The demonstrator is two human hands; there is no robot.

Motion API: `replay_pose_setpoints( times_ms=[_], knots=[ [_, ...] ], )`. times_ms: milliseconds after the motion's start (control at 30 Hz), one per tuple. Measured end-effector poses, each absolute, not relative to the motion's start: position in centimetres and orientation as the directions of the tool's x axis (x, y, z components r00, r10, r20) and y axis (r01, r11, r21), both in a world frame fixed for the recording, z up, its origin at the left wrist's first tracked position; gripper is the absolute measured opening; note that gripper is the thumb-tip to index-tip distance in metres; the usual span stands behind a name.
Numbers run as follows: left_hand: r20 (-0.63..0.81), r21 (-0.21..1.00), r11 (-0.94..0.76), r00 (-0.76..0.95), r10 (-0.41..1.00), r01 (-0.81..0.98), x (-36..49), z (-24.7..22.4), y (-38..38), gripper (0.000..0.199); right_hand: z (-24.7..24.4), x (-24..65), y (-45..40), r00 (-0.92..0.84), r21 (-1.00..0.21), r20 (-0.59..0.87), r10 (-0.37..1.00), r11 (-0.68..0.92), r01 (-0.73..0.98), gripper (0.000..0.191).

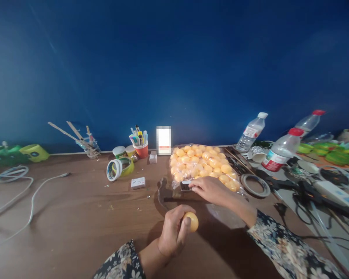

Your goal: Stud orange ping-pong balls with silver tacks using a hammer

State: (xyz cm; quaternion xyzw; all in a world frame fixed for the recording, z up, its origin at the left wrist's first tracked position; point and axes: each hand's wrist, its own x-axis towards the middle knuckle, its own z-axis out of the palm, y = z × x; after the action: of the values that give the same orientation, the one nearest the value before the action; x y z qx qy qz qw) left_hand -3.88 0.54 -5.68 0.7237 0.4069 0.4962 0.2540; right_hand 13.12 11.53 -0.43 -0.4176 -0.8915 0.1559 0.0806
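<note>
Brown table point(75, 209); left hand point(172, 229) curled round ball point(193, 221), right point(211, 190) perhaps touching box point(185, 186)

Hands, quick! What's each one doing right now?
Left hand: closed, holding a yellow ball.
Right hand: reaching over to a small box; can't tell if it's gripping.

Looks like a small craft/hobby workspace; can't tell if home or workshop. Evidence: brown wood-look table point(84, 221) against plain dark-blue wall point(174, 69), red-orange cup of coloured markers point(141, 150), round pale tape roll point(244, 182), dark slim-handled hammer point(172, 199), clear container of wooden sticks point(90, 150), loose black cables point(301, 209) at right.
</note>
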Motion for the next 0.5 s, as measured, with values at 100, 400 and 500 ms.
replay_pose_setpoints(
  times_ms=[100,400,500],
  knots=[
    [0.510,0.772,-0.539,0.178,0.842,0.338,-3.9,-5.8,0.6,0.035,-1.1,12.7,12.3,-0.603,-0.288,0.031,0.797,0.585,0.758,0.027],
    [0.512,0.776,-0.543,0.183,0.839,0.322,-4.0,-5.6,0.5,0.038,-1.8,11.8,12.7,-0.585,-0.141,0.029,0.811,0.583,0.800,0.018],
    [0.509,0.779,-0.541,0.184,0.841,0.318,-4.0,-5.8,0.5,0.038,-1.7,11.5,12.9,-0.590,-0.105,0.020,0.808,0.588,0.802,0.019]
  ],
)
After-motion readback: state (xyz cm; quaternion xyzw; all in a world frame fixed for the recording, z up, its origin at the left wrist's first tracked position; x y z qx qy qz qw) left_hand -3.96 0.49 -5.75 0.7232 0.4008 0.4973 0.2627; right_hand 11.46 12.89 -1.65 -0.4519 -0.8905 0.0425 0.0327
